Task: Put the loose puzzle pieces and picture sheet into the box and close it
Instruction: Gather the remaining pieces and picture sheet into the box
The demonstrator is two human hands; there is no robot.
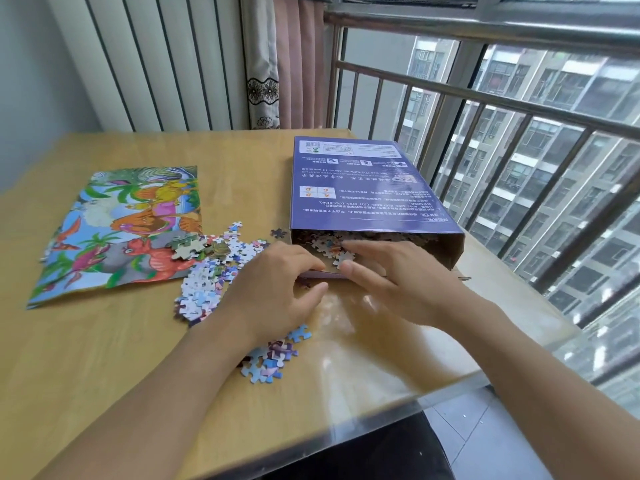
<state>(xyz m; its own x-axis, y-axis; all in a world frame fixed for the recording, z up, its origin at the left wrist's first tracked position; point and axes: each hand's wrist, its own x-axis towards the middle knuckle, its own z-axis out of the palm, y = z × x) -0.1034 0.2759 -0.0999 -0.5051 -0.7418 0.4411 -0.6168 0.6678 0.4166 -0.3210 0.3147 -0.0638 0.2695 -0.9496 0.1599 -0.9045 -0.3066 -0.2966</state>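
There is a single view, taken from the person's head, looking forward and steeply down across the table (104, 358). It sits close: both forearms enter from the bottom edge, and the left hand (277, 289) and right hand (391, 282) fill the middle. Just beyond the fingertips (346, 245) lies the box (360, 192), its open end facing the camera. Farther past the fingers, the wide lens takes in the window railing (485, 98), tilted and bowed.
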